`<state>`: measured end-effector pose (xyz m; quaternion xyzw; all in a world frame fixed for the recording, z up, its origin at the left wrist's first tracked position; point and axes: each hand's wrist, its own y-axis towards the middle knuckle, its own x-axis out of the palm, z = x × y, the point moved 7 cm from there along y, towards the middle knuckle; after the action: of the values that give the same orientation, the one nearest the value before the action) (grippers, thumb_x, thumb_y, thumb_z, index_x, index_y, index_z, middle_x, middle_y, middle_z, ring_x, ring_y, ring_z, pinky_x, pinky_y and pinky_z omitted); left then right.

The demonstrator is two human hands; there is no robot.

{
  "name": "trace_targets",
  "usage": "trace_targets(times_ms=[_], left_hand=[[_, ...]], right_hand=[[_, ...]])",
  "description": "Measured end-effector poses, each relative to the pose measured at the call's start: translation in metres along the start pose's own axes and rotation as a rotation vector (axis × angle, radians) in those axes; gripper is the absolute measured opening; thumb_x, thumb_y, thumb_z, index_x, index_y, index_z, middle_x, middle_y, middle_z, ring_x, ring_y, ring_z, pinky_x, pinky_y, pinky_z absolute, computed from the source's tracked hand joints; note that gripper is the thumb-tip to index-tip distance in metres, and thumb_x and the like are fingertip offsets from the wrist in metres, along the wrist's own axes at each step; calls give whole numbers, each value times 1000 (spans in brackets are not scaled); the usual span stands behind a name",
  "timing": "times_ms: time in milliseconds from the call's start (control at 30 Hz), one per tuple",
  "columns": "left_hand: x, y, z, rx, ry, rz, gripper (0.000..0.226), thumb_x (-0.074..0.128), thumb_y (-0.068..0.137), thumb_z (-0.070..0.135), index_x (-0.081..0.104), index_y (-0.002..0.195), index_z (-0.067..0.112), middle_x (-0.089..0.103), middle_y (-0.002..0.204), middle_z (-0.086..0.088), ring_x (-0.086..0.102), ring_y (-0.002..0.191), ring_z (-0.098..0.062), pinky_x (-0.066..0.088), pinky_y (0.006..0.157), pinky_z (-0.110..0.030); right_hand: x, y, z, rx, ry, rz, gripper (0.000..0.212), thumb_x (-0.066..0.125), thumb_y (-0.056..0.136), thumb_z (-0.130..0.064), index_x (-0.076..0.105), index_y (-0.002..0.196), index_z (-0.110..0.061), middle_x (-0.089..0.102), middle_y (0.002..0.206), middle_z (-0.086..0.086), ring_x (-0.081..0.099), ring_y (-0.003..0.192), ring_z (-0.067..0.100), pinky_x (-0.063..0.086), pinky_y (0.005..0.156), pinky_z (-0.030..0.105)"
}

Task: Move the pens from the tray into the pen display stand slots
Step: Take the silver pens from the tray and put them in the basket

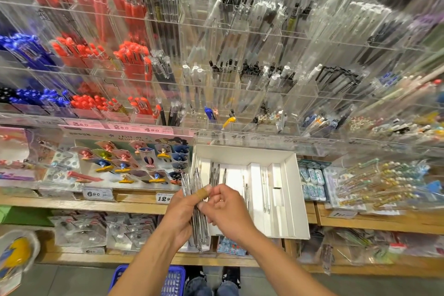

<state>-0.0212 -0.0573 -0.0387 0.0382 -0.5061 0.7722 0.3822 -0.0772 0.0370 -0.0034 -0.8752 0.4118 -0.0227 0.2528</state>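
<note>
A white cardboard tray [292,190] rests on the wooden shelf, with a few thin clear pens [265,190] lying in its compartments. My left hand [181,211] grips a bundle of clear pens [200,230] upright in front of the tray's left edge; its thumb wears a tan plaster. My right hand [228,211] pinches the same bundle from the right side. Above rises the clear acrylic pen display stand [216,79], its slots filled with red, blue, black and clear pens. Some slots in the lower middle rows look nearly bare.
A pink card of novelty clips [129,161] stands left of the tray. Packets of paper clips [312,180] and beaded pens [374,185] lie to the right. A blue basket [173,281] sits on the floor by my feet. Price labels line the shelf edges.
</note>
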Motion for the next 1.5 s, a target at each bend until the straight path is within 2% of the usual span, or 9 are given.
trace_targets(times_ms=[167,333,567,767,867,967,1300,1400,1500], left_hand=[[-6,-1,2,2,0,23,49,74,77,6,54,119,-10,69,77,-17,67,60,-23,55,50,-32],[-13,0,0,-7,-33,36,27,67,85,-2,56,109,1,59,65,-8,57,50,-15,52,45,-24],[-19,-2,-7,-29,6,0,24,70,83,-3,58,103,-2,60,63,-8,55,52,-16,50,43,-24],[-22,-9,-1,7,42,-6,47,79,70,5,59,112,-5,61,65,-8,56,52,-16,51,44,-25],[-22,-12,2,27,24,-5,66,80,67,6,53,124,-12,60,69,-9,56,53,-18,51,44,-25],[-21,-15,4,51,-5,-1,75,81,67,6,47,131,-14,62,71,-11,58,54,-19,53,45,-27],[-17,-15,1,47,-8,-55,66,82,70,7,51,126,-12,67,107,-35,68,96,-48,55,86,-56],[-22,-14,4,53,-7,-60,55,80,70,6,56,116,-13,69,84,-25,68,68,-32,58,60,-38],[-30,-10,5,59,-16,-37,52,81,66,9,59,111,-4,63,69,-9,59,58,-18,53,52,-29]], right_hand=[[-12,22,18,99,209,-114,19,72,86,-20,65,101,-10,70,73,2,64,60,13,52,57,24],[-41,78,67,291,-299,312,12,58,88,-8,58,100,-11,60,91,-1,61,78,15,41,54,19],[-22,109,95,349,-691,277,38,59,88,-3,42,121,-5,62,109,11,63,97,28,42,66,29],[-39,89,81,330,-606,252,17,64,83,-20,49,79,-15,49,67,-3,49,57,12,33,48,23],[-44,56,59,265,-315,241,15,66,82,-23,59,95,-19,62,88,-6,62,77,14,49,66,27],[-31,17,31,155,-33,89,22,66,82,-17,61,103,-23,70,88,4,67,72,11,53,61,23],[9,-15,-4,-34,-26,-101,26,76,78,-30,65,100,-22,68,78,-3,65,71,10,57,69,28],[2,2,8,33,48,-184,17,72,84,-27,68,99,-19,73,81,2,68,67,13,55,63,23],[-25,46,35,162,-109,71,6,65,91,-20,64,96,-22,70,91,2,69,68,9,52,60,20]])
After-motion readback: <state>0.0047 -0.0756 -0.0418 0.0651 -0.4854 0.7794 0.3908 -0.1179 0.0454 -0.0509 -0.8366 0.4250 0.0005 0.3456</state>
